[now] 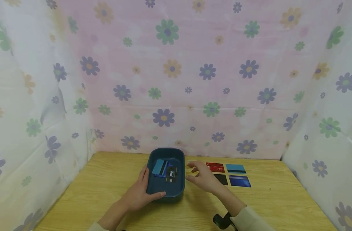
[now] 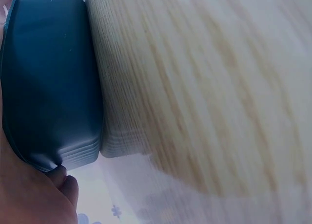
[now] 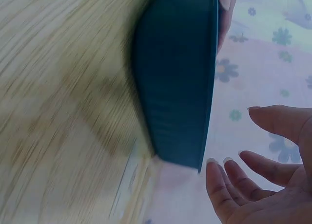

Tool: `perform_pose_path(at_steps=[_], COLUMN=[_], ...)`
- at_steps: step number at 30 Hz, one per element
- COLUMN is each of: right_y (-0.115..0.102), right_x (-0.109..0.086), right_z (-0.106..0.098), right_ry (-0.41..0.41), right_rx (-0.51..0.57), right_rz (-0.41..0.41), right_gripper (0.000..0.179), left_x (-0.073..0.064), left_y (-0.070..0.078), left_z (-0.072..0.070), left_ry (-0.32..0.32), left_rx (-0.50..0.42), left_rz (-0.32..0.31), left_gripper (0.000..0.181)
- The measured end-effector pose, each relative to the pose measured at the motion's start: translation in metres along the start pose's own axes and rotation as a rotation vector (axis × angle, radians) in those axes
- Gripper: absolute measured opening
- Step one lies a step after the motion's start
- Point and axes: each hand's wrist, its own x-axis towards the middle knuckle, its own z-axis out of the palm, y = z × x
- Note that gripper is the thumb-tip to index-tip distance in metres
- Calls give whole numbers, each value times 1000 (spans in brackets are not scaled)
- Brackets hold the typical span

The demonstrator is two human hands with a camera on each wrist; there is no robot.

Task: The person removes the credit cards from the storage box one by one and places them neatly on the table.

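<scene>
A dark teal plastic bin [image 1: 180, 192] stands on the table, with a light blue striped card [image 1: 159, 166], a black Vip card [image 1: 172, 174] and a blue card partly beneath them inside. My left hand [image 1: 138, 194] grips the bin at its left side and near corner, thumb along the front rim. To the bin's right, my right hand [image 1: 203, 177] hovers with fingers spread and nothing held. Beyond it lie a red VIP card [image 1: 215, 167], a black card [image 1: 221, 179] partly hidden by the hand, a light blue striped card [image 1: 236, 169] and a dark blue card [image 1: 240, 181].
The cards lie on a wood-grain table [image 1: 268, 199]. Flower-printed cloth [image 1: 187, 80] hangs behind the table and along both sides. A black device [image 1: 222, 221] is at the right wrist, by a pale sleeve [image 1: 249, 219].
</scene>
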Motion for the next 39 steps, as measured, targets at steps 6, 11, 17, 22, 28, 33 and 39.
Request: perform_pose_path(at_steps=[6,11,17,22,28,33,39], right_y=[-14,-21,-32,-40,-42,-43,-29], right_x=[11,17,27,41,53,65,72], right_z=[15,28,46,62,87,100,110], right_ry=[-32,-88,-99,-60,-25,40,62], right_rx=[-22,-11,3,42,22,-135,-238], right_rz=[-66,-57,73,212,370,441,370], right_gripper=[45,46,57,75,93,91,80], left_x=[0,0,1,2,2,3,3], left_y=[0,1,0,-3,-4,-3,-4], left_z=[-1,-2,-2,0,1,2,1], left_ry=[3,0,-4,-4,-12,-8,-5], left_rx=[-5,1,15,13,-8,0,11], left_rz=[3,5,5,7,14,31,22], left_gripper=[133,133,132,131,129,128,129])
